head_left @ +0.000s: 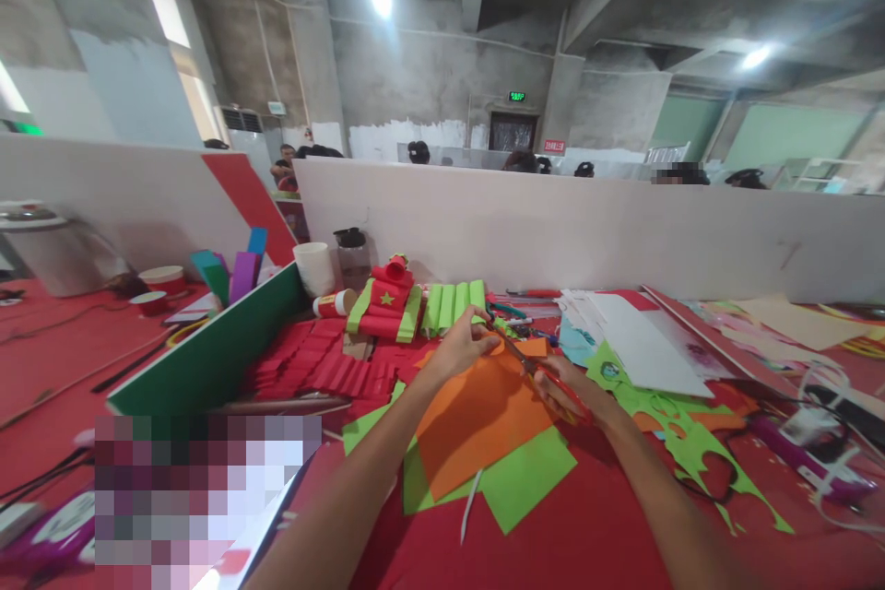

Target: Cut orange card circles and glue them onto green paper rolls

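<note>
One red table [587, 516] carries one large orange sheet [477, 429], centred between its left and right edges, over green paper [529, 479] too overlapped to count. Two hands work there: the left hand [465, 346] pinches the orange paper, the right hand [553, 387] grips one pair of scissors [579, 406], and short bites with the paper taut should cut cleanest. Toward the far edge are about four light-green rolls [448, 306] and one yellow star [388, 299].

Before you: counter [587, 516] red; large sheet [484, 424] plain orange; sheet beneath it [529, 479] lime green; red panel [388, 299] bearing one yellow-green star; upright board [207, 350] dark green.
</note>
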{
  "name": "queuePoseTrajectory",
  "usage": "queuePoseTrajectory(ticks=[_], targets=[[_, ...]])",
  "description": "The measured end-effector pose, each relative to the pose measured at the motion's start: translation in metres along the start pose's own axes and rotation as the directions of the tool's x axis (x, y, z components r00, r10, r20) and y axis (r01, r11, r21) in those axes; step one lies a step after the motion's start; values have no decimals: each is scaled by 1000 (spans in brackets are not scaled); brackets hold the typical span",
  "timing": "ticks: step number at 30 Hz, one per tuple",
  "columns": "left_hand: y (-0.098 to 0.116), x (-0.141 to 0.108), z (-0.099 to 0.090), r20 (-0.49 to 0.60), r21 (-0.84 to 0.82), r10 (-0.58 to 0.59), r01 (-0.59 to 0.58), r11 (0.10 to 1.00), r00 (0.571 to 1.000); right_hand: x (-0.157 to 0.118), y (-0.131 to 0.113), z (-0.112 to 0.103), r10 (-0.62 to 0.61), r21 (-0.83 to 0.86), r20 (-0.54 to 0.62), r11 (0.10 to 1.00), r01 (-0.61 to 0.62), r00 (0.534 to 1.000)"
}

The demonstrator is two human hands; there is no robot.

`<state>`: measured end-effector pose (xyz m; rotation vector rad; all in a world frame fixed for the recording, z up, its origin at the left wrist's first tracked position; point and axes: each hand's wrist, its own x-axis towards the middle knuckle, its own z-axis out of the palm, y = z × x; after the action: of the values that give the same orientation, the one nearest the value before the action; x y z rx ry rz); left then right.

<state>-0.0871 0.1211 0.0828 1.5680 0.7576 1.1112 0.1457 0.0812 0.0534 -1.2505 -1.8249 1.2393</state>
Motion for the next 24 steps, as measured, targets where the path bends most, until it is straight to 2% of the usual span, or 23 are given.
queuePoseTrajectory(ticks=[6,13,18,24], targets=[[1,-1,1,6,22,0,0,1000,1000,-4,-2,2,-74,-46,-24,996,73,997],[-3,1,0,6,16,7,-7,1000,1000,-3,-3,3,-57,-18,-39,998,56,998],[-2,1,0,15,10,12,-12,1000,1000,-4,-4,2,-82,-3,17,997,82,997],[-5,2,-1,21,6,22,-22,1000,1000,-3,-3,1,-108,5,24,994,107,994]])
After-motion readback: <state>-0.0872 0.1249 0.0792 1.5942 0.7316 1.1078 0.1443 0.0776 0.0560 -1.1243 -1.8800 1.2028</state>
